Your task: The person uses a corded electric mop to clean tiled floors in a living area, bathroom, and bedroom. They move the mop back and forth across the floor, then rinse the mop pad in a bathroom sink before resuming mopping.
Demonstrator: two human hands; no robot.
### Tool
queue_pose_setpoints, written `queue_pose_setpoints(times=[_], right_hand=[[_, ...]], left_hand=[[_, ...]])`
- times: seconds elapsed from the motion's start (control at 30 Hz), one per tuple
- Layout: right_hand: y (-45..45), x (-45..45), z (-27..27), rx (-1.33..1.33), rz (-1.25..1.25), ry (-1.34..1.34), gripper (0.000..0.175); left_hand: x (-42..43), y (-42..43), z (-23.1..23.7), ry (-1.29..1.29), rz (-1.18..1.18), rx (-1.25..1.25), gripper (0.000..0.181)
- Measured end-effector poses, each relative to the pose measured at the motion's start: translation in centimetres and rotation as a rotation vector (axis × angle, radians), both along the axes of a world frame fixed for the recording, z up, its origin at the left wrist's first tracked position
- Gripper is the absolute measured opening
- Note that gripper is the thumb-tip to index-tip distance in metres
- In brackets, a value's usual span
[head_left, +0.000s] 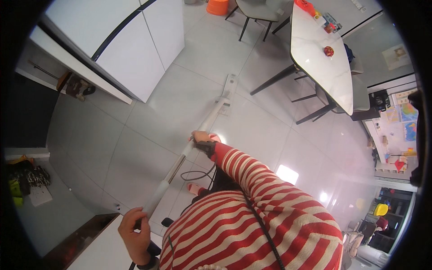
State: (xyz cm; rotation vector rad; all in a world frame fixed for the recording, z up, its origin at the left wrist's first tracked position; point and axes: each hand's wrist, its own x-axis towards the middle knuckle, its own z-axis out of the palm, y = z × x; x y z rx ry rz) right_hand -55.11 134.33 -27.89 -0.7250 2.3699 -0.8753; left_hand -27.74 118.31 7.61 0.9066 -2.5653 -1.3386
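Observation:
A flat mop with a white and metal handle [173, 168] slants across the floor in front of me. Its narrow pale mop head [229, 88] lies on the tiles, blurred in part. Around the middle of the handle, my right hand [201, 136] is closed, a dark band at its wrist. My left hand [136, 229] is at the handle's upper end, thumb and fingers curled against it; its exact grip is partly hidden. A dark cord [199, 176] loops below my right wrist. Beneath me a pink slipper [193, 188] shows on one foot.
A white cabinet [135, 57] stands at the upper left. To the right is a marble-look table [317, 40] with dark slanted legs and chairs. An orange stool [217, 7] stands at the back. A white-topped cabinet [101, 246] is beside my left hand.

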Motion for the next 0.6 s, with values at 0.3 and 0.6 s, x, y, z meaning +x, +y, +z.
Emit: queue_pose_setpoints(times=[0.3, 0.6], right_hand=[[5.2, -19.8, -5.3, -0.063, -0.367, -0.183, 0.011], [20.0, -40.0, -8.6, -0.085, -0.624, -0.118, 0.025]], left_hand=[[-21.2, 2.7, -5.6, 0.076, -0.153, -0.067, 0.014], [-42.6, 11.3, -12.2, 0.367, -0.665, -0.126, 0.018]])
